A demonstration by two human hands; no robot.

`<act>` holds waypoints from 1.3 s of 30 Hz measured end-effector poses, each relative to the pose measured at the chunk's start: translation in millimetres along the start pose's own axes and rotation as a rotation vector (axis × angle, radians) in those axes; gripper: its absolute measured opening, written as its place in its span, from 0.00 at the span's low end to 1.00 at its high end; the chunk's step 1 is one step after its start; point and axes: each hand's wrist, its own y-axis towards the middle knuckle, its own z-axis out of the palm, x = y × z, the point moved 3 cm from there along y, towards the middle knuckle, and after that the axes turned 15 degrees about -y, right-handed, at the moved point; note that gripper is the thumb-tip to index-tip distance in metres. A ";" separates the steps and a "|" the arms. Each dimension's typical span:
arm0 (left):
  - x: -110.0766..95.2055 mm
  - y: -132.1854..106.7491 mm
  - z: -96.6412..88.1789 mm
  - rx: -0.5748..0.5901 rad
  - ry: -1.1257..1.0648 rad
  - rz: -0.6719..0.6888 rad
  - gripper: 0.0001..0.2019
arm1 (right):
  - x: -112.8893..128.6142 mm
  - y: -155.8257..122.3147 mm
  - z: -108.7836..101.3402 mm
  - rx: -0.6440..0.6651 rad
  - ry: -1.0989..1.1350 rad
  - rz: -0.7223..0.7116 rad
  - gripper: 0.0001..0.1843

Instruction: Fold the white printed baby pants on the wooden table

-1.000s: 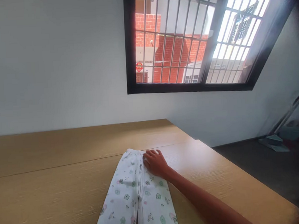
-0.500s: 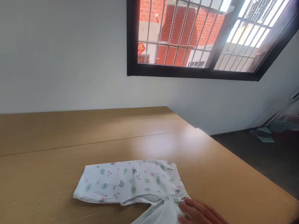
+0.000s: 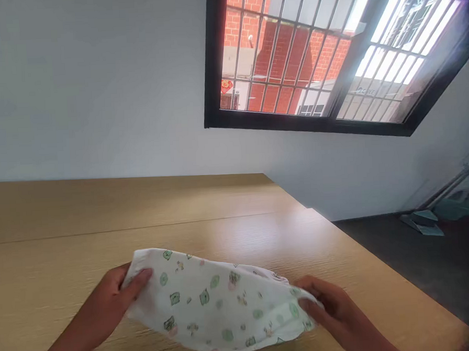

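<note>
A small pair of white trousers [image 3: 209, 297], printed with green and pink animal figures, is stretched between my hands over the front of the table. At the left leg end, my left hand [image 3: 124, 288] pinches the cloth, thumb on top. My right hand [image 3: 323, 302] grips the opposite end near the gathered waistband [image 3: 279, 277], thumb on the near side and fingers behind. One leg faces me, its lower edge sagging. Most of the other leg is hidden behind this layer.
The wooden table [image 3: 102, 206] has a seam across it and a right edge running diagonally toward me. Behind it stand a pale wall [image 3: 96, 88] and a dark-framed barred window [image 3: 279, 121]. Pale flat items [image 3: 423, 222] lie on the dark floor at right.
My left hand has come into view. Both hands now hold the trousers by their ends; earlier they lay spread with legs apart, my right hand at the waist. The near leg now covers the other.
</note>
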 end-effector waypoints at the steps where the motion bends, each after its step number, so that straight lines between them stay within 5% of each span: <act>1: 1.1 12.8 4.4 0.024 -0.054 0.019 0.25 | -1.3 12.3 1.8 0.022 0.080 0.032 0.17; 6: 25.7 44.7 13.8 0.071 -0.094 -0.011 0.26 | -16.7 57.0 17.3 0.100 0.255 0.208 0.17; 15: 33.7 29.9 -6.0 0.232 -0.087 -0.068 0.23 | -28.2 91.3 24.5 -0.051 -0.182 0.140 0.05; 19: 19.0 24.5 -33.8 -0.030 0.202 -0.012 0.20 | -18.7 86.0 16.3 -0.114 -0.268 0.085 0.06; 21: 2.8 16.9 -40.2 -0.223 0.396 0.063 0.19 | -3.8 74.6 10.0 -0.298 -0.435 0.011 0.08; 24: -23.2 1.9 -3.8 -0.222 0.500 0.278 0.19 | 33.4 54.4 20.3 -0.548 -0.643 -0.205 0.10; 26: -31.3 -5.1 49.4 0.011 0.512 0.437 0.18 | 58.0 49.1 47.6 -0.395 -0.631 -0.361 0.10; 29: -22.6 -5.5 124.3 0.264 0.670 0.610 0.24 | 77.6 51.9 98.3 0.051 -0.571 -0.444 0.30; 31: -6.8 2.0 147.2 0.302 0.776 0.612 0.27 | 76.2 56.9 120.4 0.230 -0.539 -0.433 0.37; 34: 13.1 10.0 138.7 0.283 0.814 0.676 0.32 | 58.6 65.8 125.9 0.318 -0.545 -0.400 0.41; 39: 26.1 7.7 87.1 0.215 0.876 0.632 0.32 | 21.1 80.3 94.1 0.262 -0.650 -0.272 0.39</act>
